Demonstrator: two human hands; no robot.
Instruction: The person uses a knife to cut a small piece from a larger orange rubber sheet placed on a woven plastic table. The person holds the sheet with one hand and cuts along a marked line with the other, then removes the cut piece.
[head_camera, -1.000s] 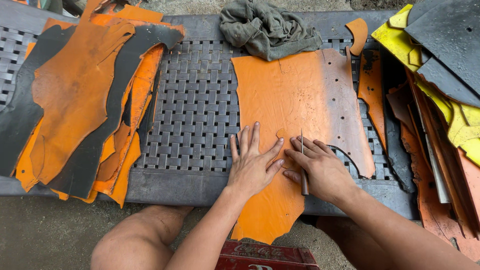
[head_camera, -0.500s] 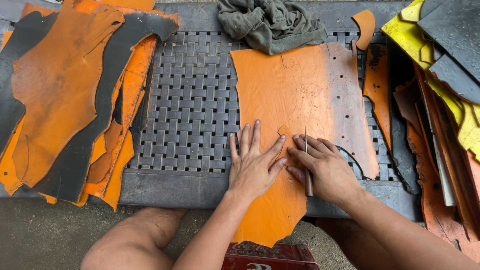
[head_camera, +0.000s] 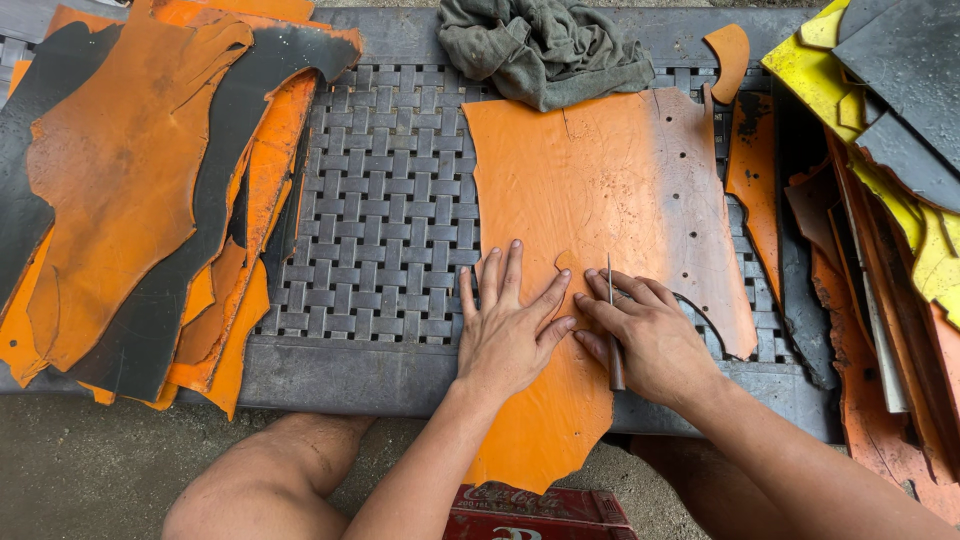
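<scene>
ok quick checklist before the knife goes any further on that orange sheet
1. Left hand flat on the orange leather sheet, pinning it: ok.
2. Right hand grip closed on the knife: ok.
3. Left fingertips away from the blade: not ok, they lie right beside it.
4. Sheet supported by the woven bench: not ok, its near end overhangs the edge.
5. Grey rag off the sheet: not ok, it overlaps the far edge.
6. Blade sharpness: cannot tell.

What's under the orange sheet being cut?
The orange sheet lies on a grey woven mat; its lower end overhangs the edge. Left hand presses it. What's beneath the covered middle isn't visible.
</scene>
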